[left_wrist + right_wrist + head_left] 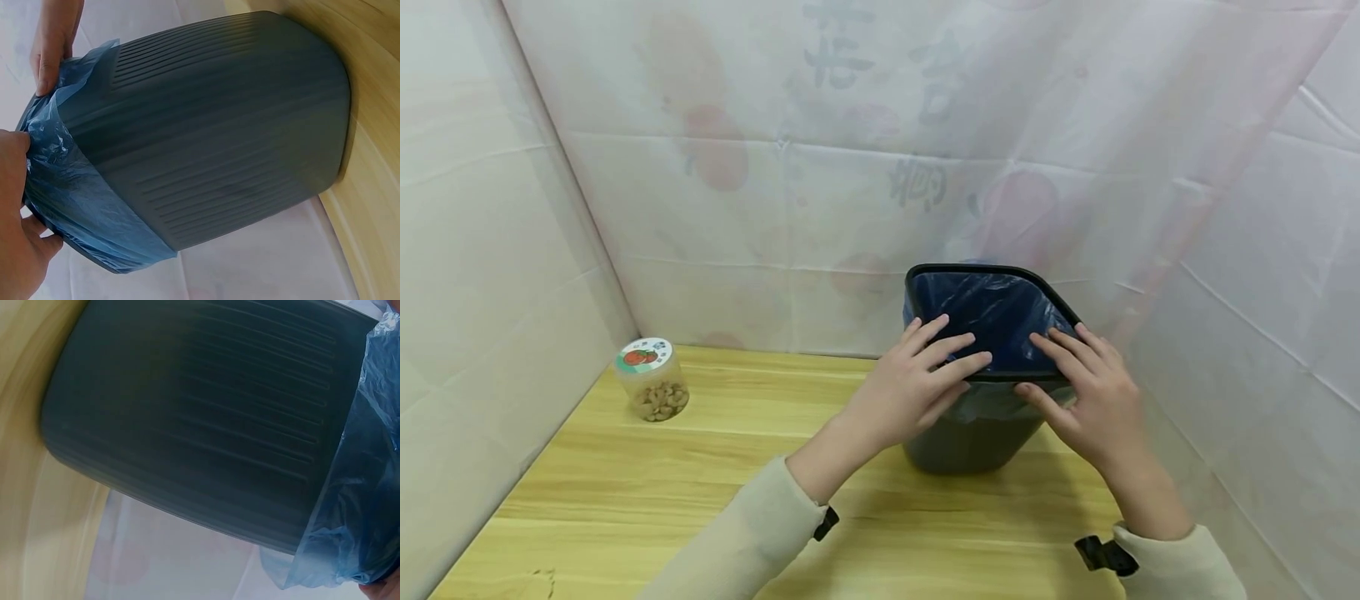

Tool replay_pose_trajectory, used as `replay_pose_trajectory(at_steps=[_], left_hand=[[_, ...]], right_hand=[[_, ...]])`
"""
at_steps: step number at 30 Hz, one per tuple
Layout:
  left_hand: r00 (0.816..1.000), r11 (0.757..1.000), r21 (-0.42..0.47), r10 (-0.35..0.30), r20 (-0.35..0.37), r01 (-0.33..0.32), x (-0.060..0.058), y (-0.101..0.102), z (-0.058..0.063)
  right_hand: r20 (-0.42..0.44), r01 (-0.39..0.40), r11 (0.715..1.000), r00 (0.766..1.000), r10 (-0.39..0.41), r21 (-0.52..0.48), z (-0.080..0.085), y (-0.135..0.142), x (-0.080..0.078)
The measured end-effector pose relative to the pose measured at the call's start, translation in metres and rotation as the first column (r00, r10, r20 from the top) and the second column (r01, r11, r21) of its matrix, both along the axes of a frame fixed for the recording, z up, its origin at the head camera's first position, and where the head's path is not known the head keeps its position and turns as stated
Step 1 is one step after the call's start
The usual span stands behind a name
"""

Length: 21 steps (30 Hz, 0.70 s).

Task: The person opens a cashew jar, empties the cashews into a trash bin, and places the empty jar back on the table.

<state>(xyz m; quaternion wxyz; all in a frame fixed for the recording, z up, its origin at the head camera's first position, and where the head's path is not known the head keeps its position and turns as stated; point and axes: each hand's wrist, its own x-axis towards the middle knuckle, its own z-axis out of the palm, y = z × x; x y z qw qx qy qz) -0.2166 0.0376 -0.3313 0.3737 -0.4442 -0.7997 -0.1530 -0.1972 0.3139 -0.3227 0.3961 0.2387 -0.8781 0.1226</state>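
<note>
A dark grey trash bin [973, 446] stands upright on the wooden table, lined with a translucent blue trash bag [988, 304]. The bag is folded over the black rim, its loose edge [87, 203] hanging outside. My left hand [895, 392] holds the near left part of the rim, fingers reaching over it into the opening. At the near right corner my right hand [1101, 400] grips the rim, thumb outside and fingers inside. In the right wrist view the bin's ribbed side [206, 412] fills most of the picture, with only fingertips [381, 589] at the corner.
A clear jar [655, 383] of light brown nuts, with a printed lid, stands at the table's back left. Pale patterned cloth [820, 217] hangs behind and at both sides. The bin stands close to the back cloth.
</note>
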Motion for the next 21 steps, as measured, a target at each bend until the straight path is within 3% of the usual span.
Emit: replay_pose_trajectory(at_steps=[6,21], left_hand=[[1.0,1.0,0.003,-0.002,-0.008,0.002,0.005,-0.001,0.001],[0.999,0.998,0.03,-0.046,0.016,0.046,0.003,-0.018,-0.001]], right_hand=[[0.001,-0.003,1.0,1.0,0.003,-0.006,-0.003,0.0,0.003],[-0.031,0.003,1.0,1.0,-0.003,-0.029,-0.007,-0.019,0.0]])
